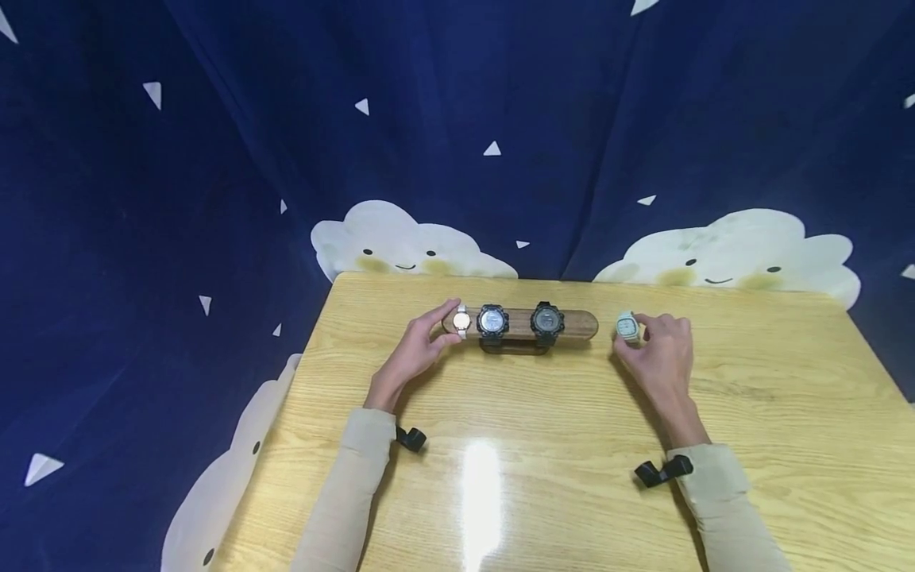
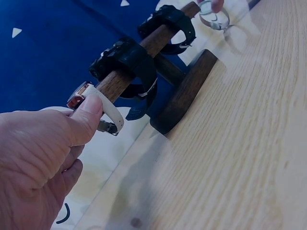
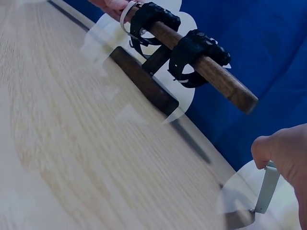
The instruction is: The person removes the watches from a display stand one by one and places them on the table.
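A wooden watch stand (image 1: 519, 323) with a raised bar stands near the table's far edge. My left hand (image 1: 417, 347) pinches a small watch with a white strap (image 1: 462, 321) at the bar's left end; in the left wrist view the thumb lies on its strap (image 2: 111, 112). Two black chunky watches, one nearer the left (image 1: 492, 320) and one farther right (image 1: 547, 321), circle the bar. Just past the bar's right end, my right hand (image 1: 665, 353) holds a pale green square-faced watch (image 1: 627, 327) between thumb and fingers. Its strap (image 3: 267, 189) hangs down in the right wrist view.
The light wooden table (image 1: 557, 429) reaches toward me, with a bright glare patch in front. Behind it hangs a dark blue curtain (image 1: 429, 143) with white triangles and cloud shapes. A small black device (image 1: 663, 471) is on the right wrist, another (image 1: 411, 438) on the left.
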